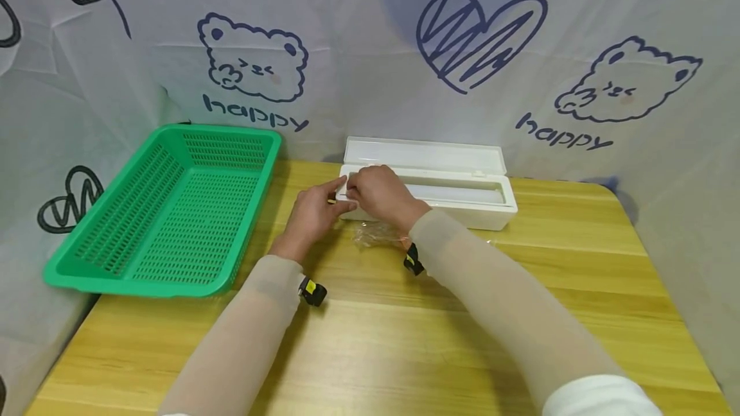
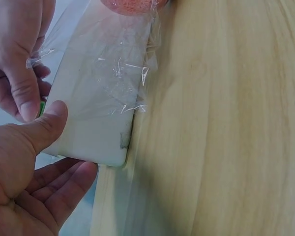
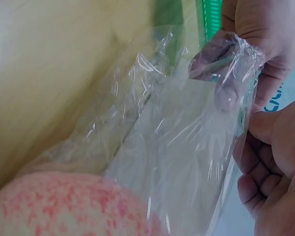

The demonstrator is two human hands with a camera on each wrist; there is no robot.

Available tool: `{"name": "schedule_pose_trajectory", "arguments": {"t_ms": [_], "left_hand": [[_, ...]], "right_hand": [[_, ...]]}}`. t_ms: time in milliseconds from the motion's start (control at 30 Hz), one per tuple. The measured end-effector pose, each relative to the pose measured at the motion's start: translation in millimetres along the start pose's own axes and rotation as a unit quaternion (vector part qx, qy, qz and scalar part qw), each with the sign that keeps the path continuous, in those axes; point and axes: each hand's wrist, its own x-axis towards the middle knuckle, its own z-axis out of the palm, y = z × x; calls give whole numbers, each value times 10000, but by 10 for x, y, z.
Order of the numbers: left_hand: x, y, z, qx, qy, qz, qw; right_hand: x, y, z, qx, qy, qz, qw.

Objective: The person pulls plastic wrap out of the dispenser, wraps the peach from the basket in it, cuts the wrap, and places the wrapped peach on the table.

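Note:
A white cling film dispenser box (image 1: 482, 216) stands at the back of the table with its lid (image 1: 428, 156) raised. A pale roll (image 1: 457, 194) lies inside. My left hand (image 1: 309, 216) grips the box's left end, thumb on the front face and fingers at the end. At the same corner, my right hand (image 1: 384, 192) pinches a small green slide cutter (image 2: 42, 108), mostly hidden by fingertips. Clear cling film (image 3: 157, 118) hangs over the front face, crumpled at its loose edge. Beneath my right wrist is a round pink, red-speckled fruit (image 3: 64, 206), partly out of frame.
A green perforated plastic basket (image 1: 231, 275) stands on the left of the wooden table (image 1: 370, 352). Behind the box hangs a white cloth (image 1: 358, 31) with drawn bears and hearts.

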Motion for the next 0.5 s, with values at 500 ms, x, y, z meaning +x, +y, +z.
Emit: {"name": "schedule_pose_trajectory", "arguments": {"t_ms": [500], "left_hand": [[25,-11,-8,-187,-96,-222,9995]], "right_hand": [[-259,291,-99,-121,-116,-289,9994]]}}
